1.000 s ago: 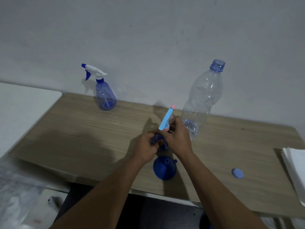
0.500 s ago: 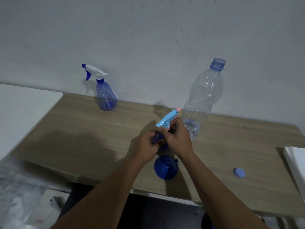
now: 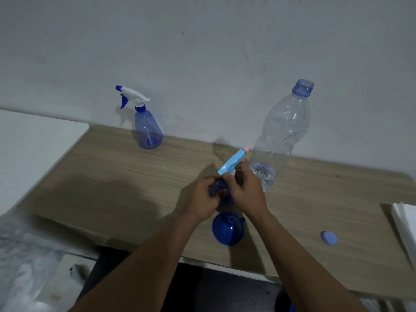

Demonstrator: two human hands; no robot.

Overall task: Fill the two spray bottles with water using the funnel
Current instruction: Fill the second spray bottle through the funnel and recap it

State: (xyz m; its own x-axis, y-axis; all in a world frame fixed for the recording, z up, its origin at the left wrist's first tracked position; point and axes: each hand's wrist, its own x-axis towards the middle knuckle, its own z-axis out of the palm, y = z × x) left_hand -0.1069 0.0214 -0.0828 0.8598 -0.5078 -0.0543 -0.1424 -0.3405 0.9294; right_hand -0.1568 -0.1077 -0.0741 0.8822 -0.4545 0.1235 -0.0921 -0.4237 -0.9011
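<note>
1. Both hands meet at mid-counter (image 3: pixel 112 176). The left hand (image 3: pixel 203 199) grips the body of a small dark spray bottle (image 3: pixel 217 188), and the right hand (image 3: pixel 244 190) pinches the collar of its pale blue spray head (image 3: pixel 233 162).
2. I'd judge the head is being screwed on or off; I cannot tell which.
3. The funnel (image 3: pixel 227 230) lies loose just in front of the hands, in no bottle, so nothing is being poured.
4. The water bottle (image 3: pixel 281 136) stands open beside the right hand with only a little water at the bottom, so most may already be poured.
5. The far spray bottle (image 3: pixel 147 129) stands at back left with its head on; its fill is hard to read.
6. Count: two spray bottles, one funnel, one water bottle, one loose cap (image 3: pixel 329 238), one paper stack (image 3: pixel 407 221).
</note>
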